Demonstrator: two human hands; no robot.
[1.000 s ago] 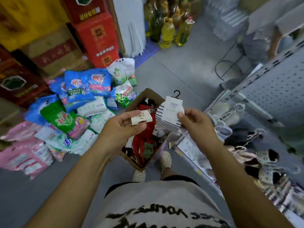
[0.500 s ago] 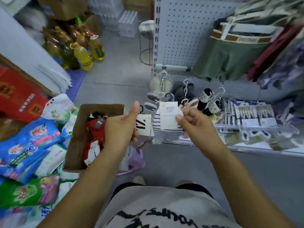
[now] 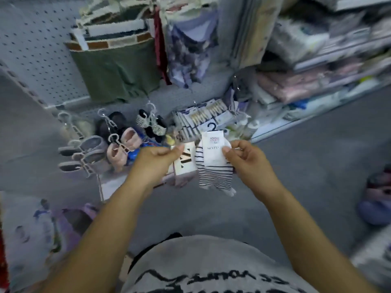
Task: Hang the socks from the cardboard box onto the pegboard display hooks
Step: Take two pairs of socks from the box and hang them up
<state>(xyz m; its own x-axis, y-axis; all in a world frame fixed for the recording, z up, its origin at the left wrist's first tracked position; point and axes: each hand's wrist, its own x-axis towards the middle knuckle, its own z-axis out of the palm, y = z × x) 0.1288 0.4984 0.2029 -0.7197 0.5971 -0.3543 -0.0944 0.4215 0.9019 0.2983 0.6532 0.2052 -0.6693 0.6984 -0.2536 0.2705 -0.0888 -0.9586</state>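
Observation:
My right hand [image 3: 246,159] pinches a pair of black-and-white striped socks [image 3: 214,175] by its white card label, whose black hanger hook pokes up above the label. My left hand [image 3: 157,160] grips a second, pale sock pack [image 3: 185,166] with a black-marked card. Both packs hang side by side at waist height in front of the grey pegboard [image 3: 31,49]. The cardboard box is out of view.
Baby shoes on white hangers [image 3: 101,144] hang from low pegboard hooks at left. Packs of small goods [image 3: 203,117] hang behind the socks. Green and purple fabrics [image 3: 118,68] hang above. Shelves with folded textiles [image 3: 306,70] stand at right. Bagged goods [image 3: 31,229] lie at lower left.
My view has swung right, away from the box toward the display. Both hands kept their sock packs and carried them closer to the low hooks.

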